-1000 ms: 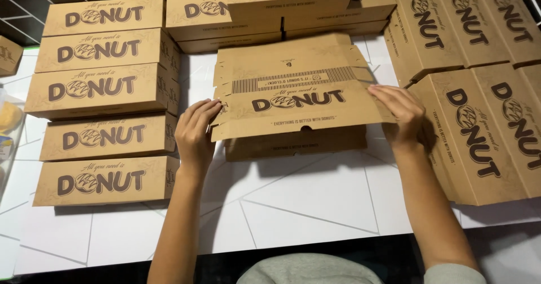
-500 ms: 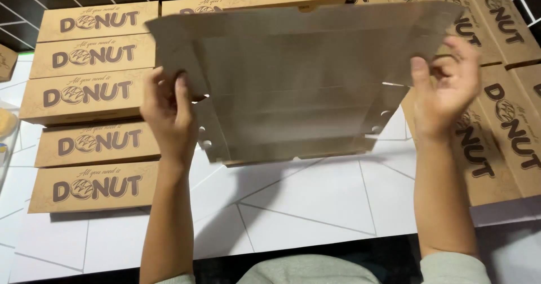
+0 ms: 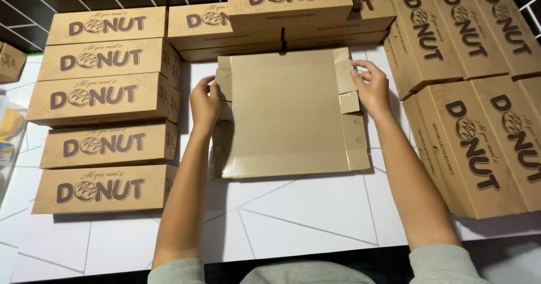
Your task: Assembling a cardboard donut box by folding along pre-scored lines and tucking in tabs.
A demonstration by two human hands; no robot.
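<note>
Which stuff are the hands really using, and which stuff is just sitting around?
In use:
- flat cardboard sheet, plain side up on the white table
- left hand on its left flaps
- right hand on its right flaps

Just sitting around:
- stack of folded boxes on the left
- boxes at the back
- boxes on the right

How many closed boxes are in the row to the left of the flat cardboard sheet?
5 closed boxes, one behind another: rearmost, second, third, fourth, nearest. More may be hidden beneath.
</note>
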